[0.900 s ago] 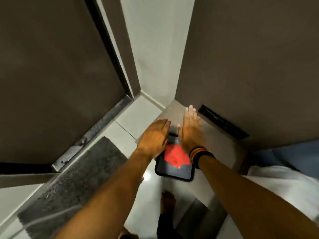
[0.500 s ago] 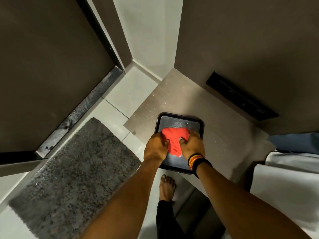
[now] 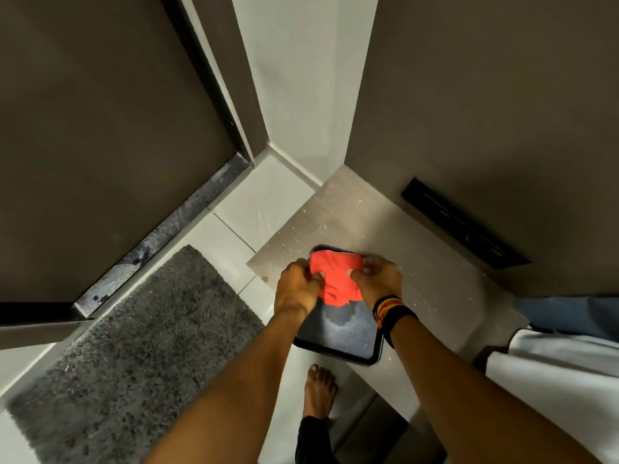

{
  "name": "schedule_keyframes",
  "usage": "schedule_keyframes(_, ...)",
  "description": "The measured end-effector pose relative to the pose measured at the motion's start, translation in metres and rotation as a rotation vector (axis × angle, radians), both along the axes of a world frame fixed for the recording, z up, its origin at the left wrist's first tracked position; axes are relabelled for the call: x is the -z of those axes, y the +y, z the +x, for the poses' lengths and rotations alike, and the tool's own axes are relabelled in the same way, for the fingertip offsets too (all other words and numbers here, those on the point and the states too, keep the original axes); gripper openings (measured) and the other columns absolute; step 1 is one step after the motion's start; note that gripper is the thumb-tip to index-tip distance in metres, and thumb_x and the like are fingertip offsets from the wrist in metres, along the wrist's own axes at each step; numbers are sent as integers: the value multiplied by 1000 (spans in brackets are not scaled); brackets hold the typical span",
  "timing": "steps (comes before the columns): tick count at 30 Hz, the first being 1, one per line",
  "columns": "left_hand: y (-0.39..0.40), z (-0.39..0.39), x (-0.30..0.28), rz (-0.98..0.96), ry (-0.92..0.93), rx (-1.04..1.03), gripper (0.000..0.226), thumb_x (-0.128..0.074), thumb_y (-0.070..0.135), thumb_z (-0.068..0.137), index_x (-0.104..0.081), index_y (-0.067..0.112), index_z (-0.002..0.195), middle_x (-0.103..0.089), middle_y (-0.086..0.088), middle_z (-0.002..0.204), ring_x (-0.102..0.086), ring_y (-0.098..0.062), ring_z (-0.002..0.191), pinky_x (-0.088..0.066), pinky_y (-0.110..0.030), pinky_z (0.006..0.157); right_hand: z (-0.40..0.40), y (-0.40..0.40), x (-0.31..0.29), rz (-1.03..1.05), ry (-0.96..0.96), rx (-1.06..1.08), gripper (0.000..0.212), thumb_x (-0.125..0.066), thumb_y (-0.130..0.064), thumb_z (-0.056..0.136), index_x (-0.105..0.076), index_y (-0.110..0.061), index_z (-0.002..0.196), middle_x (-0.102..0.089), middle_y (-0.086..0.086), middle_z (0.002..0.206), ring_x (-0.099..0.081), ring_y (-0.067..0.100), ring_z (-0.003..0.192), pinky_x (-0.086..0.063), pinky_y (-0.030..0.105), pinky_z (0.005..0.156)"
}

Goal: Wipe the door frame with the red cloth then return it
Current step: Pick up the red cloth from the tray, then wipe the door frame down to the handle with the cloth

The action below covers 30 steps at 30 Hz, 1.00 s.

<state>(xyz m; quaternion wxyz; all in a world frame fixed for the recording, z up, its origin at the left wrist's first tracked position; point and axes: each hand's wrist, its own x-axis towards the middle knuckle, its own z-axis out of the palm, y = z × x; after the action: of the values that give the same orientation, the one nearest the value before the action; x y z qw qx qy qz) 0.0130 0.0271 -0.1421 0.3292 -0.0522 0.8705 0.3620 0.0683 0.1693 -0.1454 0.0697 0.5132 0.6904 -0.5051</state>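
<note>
The red cloth [image 3: 336, 274] is crumpled and lifted just above the far end of a black tray [image 3: 341, 333] that sits on a pale low tabletop [image 3: 365, 216]. My left hand [image 3: 296, 288] pinches the cloth's left side and my right hand [image 3: 378, 279], with dark and striped wristbands, pinches its right side. The dark door frame [image 3: 214, 85] runs diagonally up the left, between the brown door [image 3: 93, 128] and the white wall.
A grey shaggy mat [image 3: 134, 336] lies on the white tiled floor at the lower left. A black metal threshold strip [image 3: 167, 236] runs along the door's base. A black slot panel [image 3: 462, 226] sits against the right wall. My bare foot [image 3: 320, 390] stands below the tray. White bedding [image 3: 562, 370] at right.
Both hands came down from flat over the tray, closed on the red cloth and lifted it off the tray. The view shifted downward slightly.
</note>
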Motion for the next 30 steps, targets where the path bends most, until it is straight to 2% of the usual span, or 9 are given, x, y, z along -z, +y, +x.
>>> schedule_keyframes(3, -1, -26, -48, 99, 71, -96, 17, -70, 22, 94, -70, 10, 106, -76, -11, 106, -71, -32, 101, -54, -35, 88, -28, 2, -51, 62, 109, -17, 16, -83, -15, 75, -71, -23, 82, -69, 0, 85, -66, 22, 82, -60, 38, 91)
schedule_keyframes(5, -2, -47, -87, 164, 144, -122, 17, -69, 21, 94, -69, 10, 107, -76, -11, 107, -71, -32, 101, -57, -40, 94, -50, 2, -91, 92, 199, -41, 18, -84, -16, 76, -71, -19, 89, -71, 3, 92, -68, 24, 88, -60, 39, 91)
schedule_keyframes(9, -20, -90, -186, 225, 343, -106, 18, -68, 23, 94, -69, 12, 108, -75, -8, 108, -71, -30, 100, -58, -41, 92, -99, -9, -191, 19, 374, -43, 23, -83, -6, 78, -67, -16, 90, -75, 22, 101, -67, 26, 85, -60, 52, 92)
schedule_keyframes(11, -38, -116, -250, 264, 455, -125, 14, -68, 23, 94, -69, 14, 105, -75, -6, 106, -71, -27, 96, -58, -39, 89, -128, -22, -258, 17, 472, -79, 25, -84, -4, 78, -65, -16, 87, -72, 22, 95, -64, 26, 81, -61, 54, 89)
schedule_keyframes(14, -73, -152, -349, 283, 631, -155, 12, -68, 26, 93, -69, 18, 102, -73, -4, 104, -70, -25, 95, -57, -39, 88, -164, -54, -364, 14, 626, -144, 27, -85, -8, 78, -68, -10, 98, -73, 24, 103, -70, 31, 85, -63, 49, 87)
schedule_keyframes(18, -139, -182, -474, 290, 848, -197, 10, -69, 30, 93, -67, 22, 99, -69, 0, 103, -66, -21, 91, -52, -35, 82, -197, -115, -494, 2, 843, -238, 35, -85, -11, 79, -66, -15, 108, -74, 16, 107, -74, 33, 98, -63, 48, 91)
schedule_keyframes(21, -204, -184, -563, 275, 1026, -260, 14, -70, 29, 92, -68, 19, 101, -70, -2, 102, -67, -23, 93, -54, -40, 86, -210, -175, -582, -18, 994, -349, 44, -84, -7, 80, -67, -8, 121, -75, 19, 109, -74, 32, 99, -62, 43, 91)
schedule_keyframes(26, -324, -165, -698, 186, 1268, -357, 19, -70, 30, 92, -70, 16, 105, -71, -6, 104, -68, -27, 98, -53, -42, 89, -218, -290, -708, -40, 1225, -566, 32, -78, 1, 84, -71, 5, 114, -75, 25, 110, -70, 25, 93, -57, 34, 88)
schedule_keyframes(30, -431, -126, -781, 119, 1444, -468, 19, -70, 29, 92, -70, 15, 105, -71, -6, 105, -68, -27, 99, -54, -44, 91, -205, -399, -789, -101, 1379, -731, 28, -75, 1, 87, -71, 8, 113, -74, 25, 107, -64, 20, 90, -56, 15, 69)
